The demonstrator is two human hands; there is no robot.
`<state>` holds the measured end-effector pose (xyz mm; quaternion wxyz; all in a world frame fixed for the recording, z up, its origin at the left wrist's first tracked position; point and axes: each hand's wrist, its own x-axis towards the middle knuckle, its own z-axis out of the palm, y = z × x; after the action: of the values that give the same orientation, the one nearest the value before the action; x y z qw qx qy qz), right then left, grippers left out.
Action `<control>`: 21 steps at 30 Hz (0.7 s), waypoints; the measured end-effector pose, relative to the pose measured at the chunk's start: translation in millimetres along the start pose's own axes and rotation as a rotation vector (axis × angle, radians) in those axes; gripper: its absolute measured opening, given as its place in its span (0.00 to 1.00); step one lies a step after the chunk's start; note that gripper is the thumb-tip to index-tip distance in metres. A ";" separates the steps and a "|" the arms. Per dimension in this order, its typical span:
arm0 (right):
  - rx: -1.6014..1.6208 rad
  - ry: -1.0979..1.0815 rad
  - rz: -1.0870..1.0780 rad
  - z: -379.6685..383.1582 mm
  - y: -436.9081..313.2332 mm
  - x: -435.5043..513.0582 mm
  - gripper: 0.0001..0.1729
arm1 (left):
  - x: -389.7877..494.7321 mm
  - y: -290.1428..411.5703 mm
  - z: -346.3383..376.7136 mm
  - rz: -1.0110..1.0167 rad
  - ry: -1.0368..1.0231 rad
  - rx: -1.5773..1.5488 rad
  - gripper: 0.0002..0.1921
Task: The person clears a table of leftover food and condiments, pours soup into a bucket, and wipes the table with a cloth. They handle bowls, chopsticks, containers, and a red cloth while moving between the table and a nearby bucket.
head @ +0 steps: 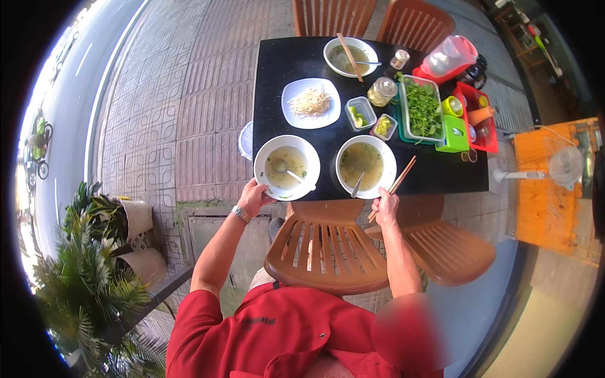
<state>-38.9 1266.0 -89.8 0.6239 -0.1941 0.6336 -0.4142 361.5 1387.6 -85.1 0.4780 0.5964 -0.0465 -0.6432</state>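
My left hand (255, 198) grips the near rim of a white soup bowl (297, 155) at the black table's near left corner; a white spoon rests in its broth. My right hand (386, 208) holds wooden chopsticks (404, 176) and touches the near rim of another white bowl (368, 158), which has herbs in its broth and a metal spoon. Beyond them stand a square white plate (289, 113) of bean sprouts and a third bowl (352, 51) with chopsticks across it. Small tubs of cut limes (360, 115) and sliced peppers (383, 126) sit near the middle.
On the table's right are a tub of green herbs (423, 106), a lidded jar (382, 91), a green box (453, 138), a red caddy (489, 137) and a red-lidded pitcher (446, 56). Brown plastic chairs (326, 250) stand at the near and far edges. A fan (565, 165) is at right.
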 end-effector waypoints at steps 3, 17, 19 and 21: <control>-0.023 -0.027 0.010 13.8 6.2 0.0 0.09 | -2.9 0.6 0.5 -0.005 -0.013 -0.004 0.16; -1.130 0.235 -0.688 69.5 -40.8 -58.0 0.14 | 10.8 5.3 -9.2 -0.087 -0.174 -0.205 0.24; -1.222 -0.021 -0.916 102.3 -36.7 -77.2 0.11 | 13.7 6.2 -9.6 -0.084 -0.187 -0.181 0.23; -1.395 -0.325 -0.923 139.8 -28.0 -84.4 0.12 | 17.1 7.7 -8.9 -0.084 -0.190 -0.139 0.23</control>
<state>98.8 1274.6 1.8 0.2134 -0.8299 0.5039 -0.1087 375.9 1376.5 -95.1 0.4842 0.4996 -0.0216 -0.7180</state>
